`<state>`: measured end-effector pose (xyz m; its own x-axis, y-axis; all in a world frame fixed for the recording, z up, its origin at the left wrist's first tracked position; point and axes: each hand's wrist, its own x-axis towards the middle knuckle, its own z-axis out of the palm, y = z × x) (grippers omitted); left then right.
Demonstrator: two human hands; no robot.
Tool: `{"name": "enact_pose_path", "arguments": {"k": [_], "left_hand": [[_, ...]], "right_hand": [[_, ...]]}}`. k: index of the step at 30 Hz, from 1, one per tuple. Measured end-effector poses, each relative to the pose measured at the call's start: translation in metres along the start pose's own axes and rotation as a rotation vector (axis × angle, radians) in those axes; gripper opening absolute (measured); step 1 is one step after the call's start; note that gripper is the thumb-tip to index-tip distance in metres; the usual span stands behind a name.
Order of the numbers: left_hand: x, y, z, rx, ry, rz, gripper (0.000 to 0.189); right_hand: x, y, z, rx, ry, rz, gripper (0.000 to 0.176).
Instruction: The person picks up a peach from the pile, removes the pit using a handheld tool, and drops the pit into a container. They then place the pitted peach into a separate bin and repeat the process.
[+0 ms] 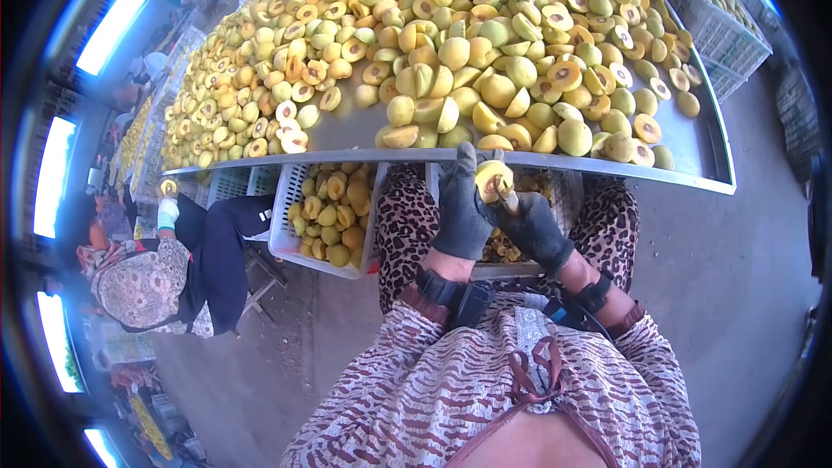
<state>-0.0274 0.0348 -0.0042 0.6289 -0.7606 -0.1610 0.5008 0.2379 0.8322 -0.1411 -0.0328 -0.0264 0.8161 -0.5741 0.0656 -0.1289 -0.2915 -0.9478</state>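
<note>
My left hand, in a dark grey glove, is closed around a halved yellow peach with its cut face turned up. My right hand, gloved the same way, grips a small hand tool with a pale shaft. The tool's tip meets the cut face near the centre; its exact shape is hidden. Both hands are above a crate between my knees with brown pits and scraps in it. Just beyond them, halved peaches lie heaped on a metal table, many with pits showing.
The table's raised metal edge runs in front of my hands. To the left stands a white crate of peach halves. Further left sits a co-worker, a peach half in one gloved hand. Stacked crates stand at the far right.
</note>
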Motion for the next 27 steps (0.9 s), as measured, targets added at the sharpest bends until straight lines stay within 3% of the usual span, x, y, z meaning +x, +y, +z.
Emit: {"name": "enact_pose_path", "arguments": {"k": [2,4,8,10,11,12,13,15,19,21,24,25,26,27], "left_hand": [[0.003,-0.005,0.0,0.045,-0.005,0.058,0.056],[0.006,-0.007,0.001,0.236,-0.03,0.247,0.045],[0.008,-0.008,0.002,0.254,-0.047,0.265,0.039],[0.012,-0.012,0.012,0.505,0.144,0.655,0.037],[0.014,-0.01,0.012,0.503,0.143,0.654,0.037],[0.015,-0.005,0.012,0.169,0.105,0.409,0.037],[0.016,0.0,0.014,-0.159,0.062,0.158,0.037],[0.015,0.002,0.018,-0.114,0.059,0.18,0.035],[0.017,0.004,0.023,-0.04,0.073,0.216,0.037],[0.015,0.01,0.029,0.006,0.083,0.243,0.038],[0.012,0.018,0.031,0.057,0.077,0.273,0.038],[0.012,0.02,0.03,0.036,0.045,0.294,0.036],[0.011,0.021,0.028,0.018,0.012,0.311,0.034],[0.007,0.029,0.028,-0.013,-0.042,0.27,0.035]], "right_hand": [[0.003,0.013,0.008,0.023,0.022,-0.026,0.019],[0.007,0.015,0.008,0.045,0.055,-0.055,0.018],[0.013,0.023,0.011,-0.102,0.113,-0.208,0.017],[0.016,0.015,0.012,-0.203,0.159,-0.259,0.017],[0.015,0.009,0.013,-0.018,0.108,-0.145,0.016],[0.015,0.003,0.013,0.166,0.057,-0.033,0.015],[0.017,0.004,0.01,0.165,0.062,-0.035,0.015],[0.022,0.005,0.005,-0.267,0.152,-0.305,0.016],[0.022,0.012,0.006,-0.171,0.194,-0.285,0.017],[0.021,0.015,0.016,0.181,0.068,-0.153,0.018],[0.018,0.011,0.017,0.33,-0.005,-0.068,0.015],[0.013,-0.013,0.007,0.462,-0.137,0.14,0.017],[0.011,-0.024,0.001,0.462,-0.131,0.14,0.017],[0.01,-0.032,-0.005,0.494,-0.257,0.247,0.016]]}}
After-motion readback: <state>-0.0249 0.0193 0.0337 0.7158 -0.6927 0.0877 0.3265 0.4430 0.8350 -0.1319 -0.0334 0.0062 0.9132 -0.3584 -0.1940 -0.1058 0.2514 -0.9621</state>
